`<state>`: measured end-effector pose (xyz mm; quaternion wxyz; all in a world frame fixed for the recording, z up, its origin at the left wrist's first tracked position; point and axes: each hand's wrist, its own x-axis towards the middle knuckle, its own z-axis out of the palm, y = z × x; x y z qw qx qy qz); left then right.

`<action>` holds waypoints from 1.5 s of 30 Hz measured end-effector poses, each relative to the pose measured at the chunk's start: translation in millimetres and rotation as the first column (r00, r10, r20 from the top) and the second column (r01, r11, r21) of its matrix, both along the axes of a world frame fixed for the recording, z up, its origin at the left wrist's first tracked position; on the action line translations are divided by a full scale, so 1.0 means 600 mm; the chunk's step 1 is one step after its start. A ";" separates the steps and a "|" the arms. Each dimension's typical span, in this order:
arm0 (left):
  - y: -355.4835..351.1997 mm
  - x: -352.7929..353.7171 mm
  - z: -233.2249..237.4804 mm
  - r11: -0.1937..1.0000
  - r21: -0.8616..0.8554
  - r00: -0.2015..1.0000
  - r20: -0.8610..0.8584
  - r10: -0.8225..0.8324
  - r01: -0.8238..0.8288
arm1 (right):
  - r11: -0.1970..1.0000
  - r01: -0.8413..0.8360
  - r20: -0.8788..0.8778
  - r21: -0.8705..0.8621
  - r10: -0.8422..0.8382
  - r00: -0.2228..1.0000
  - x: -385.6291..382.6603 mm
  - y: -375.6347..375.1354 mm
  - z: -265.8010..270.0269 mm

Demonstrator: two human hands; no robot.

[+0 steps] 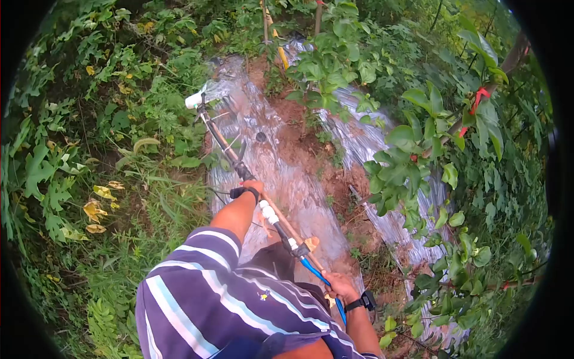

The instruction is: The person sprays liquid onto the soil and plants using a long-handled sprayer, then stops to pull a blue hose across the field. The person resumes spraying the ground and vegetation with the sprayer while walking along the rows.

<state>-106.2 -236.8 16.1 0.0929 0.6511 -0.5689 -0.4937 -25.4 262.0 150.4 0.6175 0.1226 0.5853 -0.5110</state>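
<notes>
A long wooden pole runs diagonally in front of my body, with a dark tube, white fittings and black ties along it. At its far end, a white cylindrical piece sticks out sideways. My left hand, with a black band at the wrist, is closed around the pole near its middle. A blue hose joins the tube at the near end. My right hand, wearing a black watch, is closed at that end, around the hose and pole; its fingers are partly hidden.
Silvery plastic film covers the ground in strips, with bare reddish soil between. A leafy branch with a red tie hangs at the right. Dense weeds grow on the left. A yellow stake stands at the far end.
</notes>
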 end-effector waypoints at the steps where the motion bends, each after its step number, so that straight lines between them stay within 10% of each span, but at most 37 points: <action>1: -0.015 -0.008 0.000 0.998 0.031 0.998 -0.036 -0.045 0.046 | 1.000 0.012 0.007 -0.017 -0.012 1.000 -0.010 -0.018 -0.002; 8: 0.062 0.036 -0.025 0.907 0.417 0.919 -0.380 0.109 0.065 | 0.999 0.035 -0.278 0.031 -0.025 0.960 0.071 0.042 -0.087; 11: 0.163 0.064 -0.029 0.762 0.639 0.866 -0.436 0.245 0.106 | 0.964 0.062 -0.725 0.259 0.152 0.672 0.108 0.112 -0.017; 18: 0.381 0.159 0.007 0.590 0.798 0.816 -0.419 0.397 0.123 | 0.848 0.137 -0.820 0.512 0.435 0.372 0.215 0.275 0.115; 26: 0.527 0.264 0.058 0.438 0.873 0.806 -0.413 0.425 0.216 | 0.834 0.170 -0.791 0.525 0.405 0.459 0.315 0.388 0.211; 45: 0.565 0.406 0.079 0.534 0.845 0.814 -0.326 0.481 0.023 | 0.850 0.038 -0.730 0.525 0.426 0.534 0.346 0.433 0.231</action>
